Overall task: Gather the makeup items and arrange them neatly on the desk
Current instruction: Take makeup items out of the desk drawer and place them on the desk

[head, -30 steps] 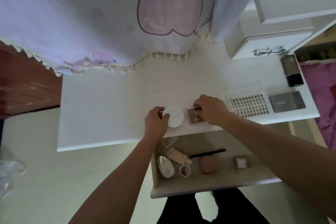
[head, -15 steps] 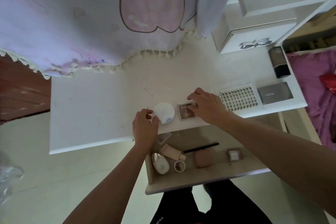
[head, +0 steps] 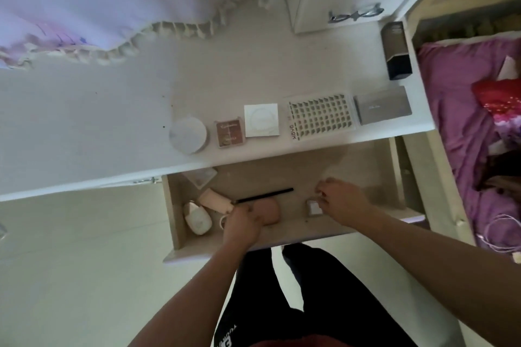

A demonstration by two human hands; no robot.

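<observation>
Here left hand [head: 242, 224] curls over pink compact [head: 271, 213], grasp unclear; right hand [head: 342, 203] pinches square compact [head: 312, 208].

On the white desk [head: 84, 121], 5 items sit in a row along the near edge, left to right: a round white compact [head: 188, 135], a brown palette [head: 229, 133], a white square case [head: 261, 120], a lash tray [head: 321, 117] and a grey box [head: 382, 105]. Both hands are in the open drawer [head: 169, 222] below. The left hand [head: 242, 224] curls over a pink oval compact [head: 270, 211], beside the left end of a black pencil [head: 265, 196]. The right hand [head: 342, 201] touches a small square case [head: 313, 208] with its fingertips; neither grip is clear.
</observation>
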